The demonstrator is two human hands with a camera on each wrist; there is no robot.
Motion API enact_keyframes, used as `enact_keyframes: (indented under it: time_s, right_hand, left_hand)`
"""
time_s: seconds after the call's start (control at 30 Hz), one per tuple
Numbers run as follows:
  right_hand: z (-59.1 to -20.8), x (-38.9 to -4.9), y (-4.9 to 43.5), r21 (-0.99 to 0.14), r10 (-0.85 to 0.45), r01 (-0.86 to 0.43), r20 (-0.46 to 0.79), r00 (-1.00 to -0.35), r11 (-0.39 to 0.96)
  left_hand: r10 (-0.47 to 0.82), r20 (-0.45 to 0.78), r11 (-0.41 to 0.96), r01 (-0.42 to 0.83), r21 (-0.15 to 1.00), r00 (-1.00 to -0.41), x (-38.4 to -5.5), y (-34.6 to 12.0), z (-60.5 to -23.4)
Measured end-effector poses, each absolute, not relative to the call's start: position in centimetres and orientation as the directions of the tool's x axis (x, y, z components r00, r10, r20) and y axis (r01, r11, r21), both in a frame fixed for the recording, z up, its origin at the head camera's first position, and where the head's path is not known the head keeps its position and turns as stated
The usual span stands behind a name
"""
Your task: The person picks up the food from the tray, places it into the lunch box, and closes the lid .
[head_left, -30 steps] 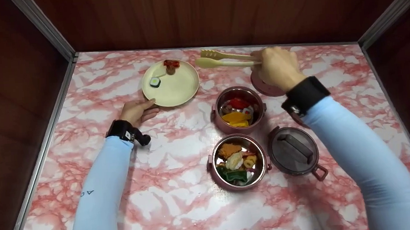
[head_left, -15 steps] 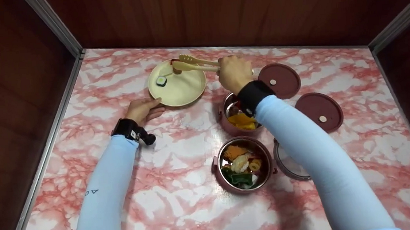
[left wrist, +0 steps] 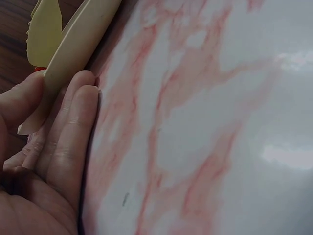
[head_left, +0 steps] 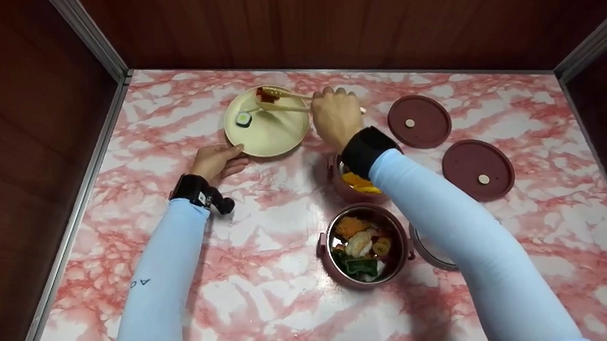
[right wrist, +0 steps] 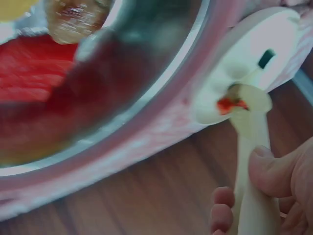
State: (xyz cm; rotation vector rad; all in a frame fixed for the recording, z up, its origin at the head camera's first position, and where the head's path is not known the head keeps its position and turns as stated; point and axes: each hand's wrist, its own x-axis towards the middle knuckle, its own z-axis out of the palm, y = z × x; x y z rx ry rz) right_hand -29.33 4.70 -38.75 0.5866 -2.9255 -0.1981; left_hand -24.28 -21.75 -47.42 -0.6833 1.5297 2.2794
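My left hand (head_left: 216,161) pinches the near-left rim of a cream plate (head_left: 274,137), thumb on top and fingers beneath, as the left wrist view shows. On the plate sit a sushi roll (head_left: 243,119) and, at the far edge, a red food piece (right wrist: 225,106) by a small brown one. My right hand (head_left: 337,116) grips cream tongs (head_left: 290,107), whose tips are over the plate right at the red piece. Below the right wrist stands a pink pot (head_left: 346,191) with yellow and red food inside, partly hidden by the wrist.
A second pink pot (head_left: 328,266) with orange, green and pale food stands nearer. Two dark red round lids (head_left: 430,130) lie to the right. A glass lid (head_left: 432,255) is mostly hidden under the right forearm. Wooden walls (head_left: 324,22) bound the marbled table.
My right hand has swung left with the tongs, from above the lids to the plate, and the tips have lowered to the red piece. The left hand stays at the rim.
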Motion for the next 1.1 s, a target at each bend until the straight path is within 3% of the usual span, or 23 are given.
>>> enact_keyframes:
  time_s: [0.17, 0.43, 0.67, 0.83, 0.93, 1.1]
  right_hand:
    - [-37.8, -28.4, 3.3, 0.202, -0.392, -0.366, 0.11, -0.913, 0.909]
    - [-36.8, -28.5, 5.2, 0.109, -0.336, -0.326, 0.089, -0.938, 0.939]
    - [-32.5, -27.7, 10.4, -0.037, -0.276, -0.273, -0.117, -0.954, 0.961]
    - [-29.6, -24.7, 16.1, -0.123, -0.305, -0.3, -0.025, -0.952, 0.946]
    - [-28.8, -22.7, 19.8, -0.104, -0.325, -0.33, 0.059, -0.944, 0.938]
    - [-29.2, -20.0, 24.8, -0.061, -0.333, -0.337, 0.066, -0.94, 0.939]
  left_hand:
    - [-0.003, -0.555, -0.367, -0.515, 0.774, -0.832, -24.7, -21.5, -47.5]
    - [0.022, -0.551, -0.356, -0.522, 0.776, -0.834, -24.8, -21.1, -47.3]
    - [0.028, -0.527, -0.376, -0.498, 0.782, -0.849, -25.1, -20.9, -47.5]
    - [0.032, -0.529, -0.354, -0.505, 0.787, -0.848, -25.1, -20.7, -47.4]
    - [0.029, -0.539, -0.345, -0.515, 0.785, -0.842, -25.1, -20.7, -47.3]
    - [0.013, -0.548, -0.348, -0.518, 0.782, -0.836, -25.1, -20.9, -47.2]
